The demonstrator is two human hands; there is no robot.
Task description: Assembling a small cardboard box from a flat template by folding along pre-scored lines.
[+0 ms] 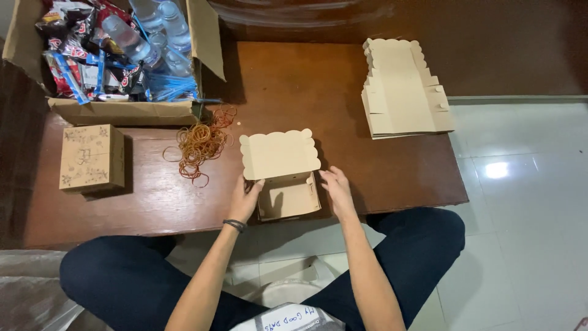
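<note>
Tan cardboard forms a small box (288,195) that sits at the lower centre of the frame, on the near edge of a brown wooden table (343,86). Its scalloped lid (280,154) is swung open and lies back, away from the person. The left hand (245,199) is pressed against the box's left wall, with the fingers curled at that wall's top edge. The right hand (335,191) is placed just beside the right wall, its fingers spread slightly and laid flat toward the table; whether it touches the box cannot be told. A dark band (234,225) is worn on the left wrist.

A heap of rubber bands (199,144) is seen just left of the lid. A closed, printed box (92,158) stands at the left of the frame. In the upper left, a large carton (131,112) is filled with snack packets (73,58) and water bottles (156,34). A stack of flat, unfolded boxes (404,89) lies at the upper right of the table. The person's dark-trousered legs (122,276) are crossed at the bottom, over a pale tiled floor (527,202).
</note>
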